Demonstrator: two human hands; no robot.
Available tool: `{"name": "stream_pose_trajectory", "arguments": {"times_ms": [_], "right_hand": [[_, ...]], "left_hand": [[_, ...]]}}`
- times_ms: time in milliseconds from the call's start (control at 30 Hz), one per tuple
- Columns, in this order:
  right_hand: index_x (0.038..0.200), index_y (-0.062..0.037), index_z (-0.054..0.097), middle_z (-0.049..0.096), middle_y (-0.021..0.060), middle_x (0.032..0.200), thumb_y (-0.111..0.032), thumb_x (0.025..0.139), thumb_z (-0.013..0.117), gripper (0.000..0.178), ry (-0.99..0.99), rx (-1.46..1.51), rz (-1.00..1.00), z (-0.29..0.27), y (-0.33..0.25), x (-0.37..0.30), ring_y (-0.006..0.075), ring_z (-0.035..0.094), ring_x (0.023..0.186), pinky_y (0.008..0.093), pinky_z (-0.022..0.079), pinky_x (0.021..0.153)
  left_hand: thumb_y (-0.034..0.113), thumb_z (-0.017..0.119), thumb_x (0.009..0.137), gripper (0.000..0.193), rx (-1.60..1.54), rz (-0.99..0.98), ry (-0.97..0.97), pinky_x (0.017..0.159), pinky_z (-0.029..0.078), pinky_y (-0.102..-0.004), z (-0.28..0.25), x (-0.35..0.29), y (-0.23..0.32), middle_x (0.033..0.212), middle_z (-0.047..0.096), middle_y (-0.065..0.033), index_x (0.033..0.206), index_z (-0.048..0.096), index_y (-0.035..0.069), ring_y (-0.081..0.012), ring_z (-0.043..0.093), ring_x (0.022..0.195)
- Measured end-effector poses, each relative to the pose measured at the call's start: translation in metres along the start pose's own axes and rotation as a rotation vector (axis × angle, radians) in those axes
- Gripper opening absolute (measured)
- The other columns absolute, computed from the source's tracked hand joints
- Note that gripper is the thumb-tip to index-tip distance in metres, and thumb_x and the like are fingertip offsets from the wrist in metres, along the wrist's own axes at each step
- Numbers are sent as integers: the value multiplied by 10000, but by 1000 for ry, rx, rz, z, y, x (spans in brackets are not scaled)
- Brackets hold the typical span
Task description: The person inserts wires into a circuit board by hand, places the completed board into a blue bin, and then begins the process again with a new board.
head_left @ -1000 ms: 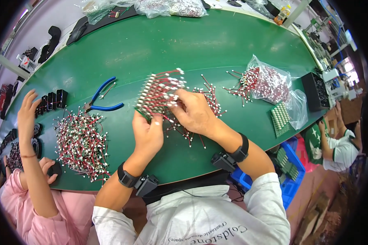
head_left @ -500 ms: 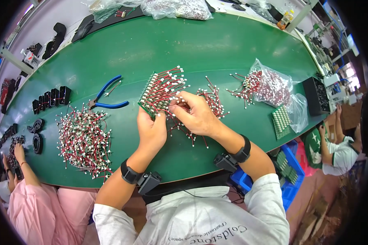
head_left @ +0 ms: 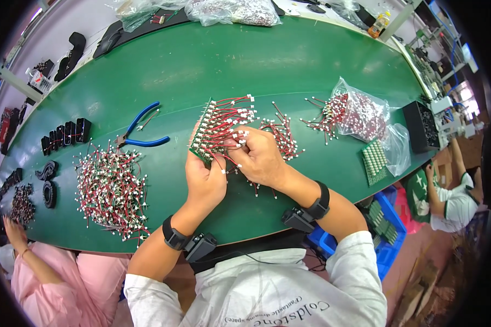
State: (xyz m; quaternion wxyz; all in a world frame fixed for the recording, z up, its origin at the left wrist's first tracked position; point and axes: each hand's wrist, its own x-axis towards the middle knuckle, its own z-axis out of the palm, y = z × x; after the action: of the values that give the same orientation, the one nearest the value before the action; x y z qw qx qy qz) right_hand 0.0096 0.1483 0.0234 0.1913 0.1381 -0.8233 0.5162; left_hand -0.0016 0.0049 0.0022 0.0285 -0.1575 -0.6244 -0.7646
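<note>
Both bare forearms, the left (head_left: 151,255) and the right (head_left: 342,217), reach in over the near edge of the green tabletop (head_left: 202,60), elbows bent, angled inward. The bare left hand (head_left: 206,179) is closed in a grip, thumb pointing toward the far edge, most fingers hidden. Just beside it, the bare right hand (head_left: 263,158) turns toward the left edge, forefinger bent, thumb and fingertips drawn into a pinch.

Tips of the right fingers (head_left: 251,140) partly hidden among red wires (head_left: 227,113), perhaps around one, too small to tell.
</note>
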Motion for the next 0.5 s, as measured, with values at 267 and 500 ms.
{"name": "stream_pose_trajectory", "arguments": {"times_ms": [267,500], "right_hand": [[971,45,669,661,132,862,-24,855,657,136,-7,-8,-31,1,1,-3,154,617,581,289,478,519],[976,33,682,676,142,895,-26,833,713,157,72,-40,-92,4,3,-4,182,673,633,304,515,506]], "left_hand": [[-92,479,906,313,-7,30,-17,949,462,-304,2,-2,6,1176,618,-91,1208,533,-31,-156,588,1089],[-78,480,921,309,53,31,-82,944,458,-299,0,-2,7,1186,613,-88,1224,524,-30,-154,584,1081]]}}
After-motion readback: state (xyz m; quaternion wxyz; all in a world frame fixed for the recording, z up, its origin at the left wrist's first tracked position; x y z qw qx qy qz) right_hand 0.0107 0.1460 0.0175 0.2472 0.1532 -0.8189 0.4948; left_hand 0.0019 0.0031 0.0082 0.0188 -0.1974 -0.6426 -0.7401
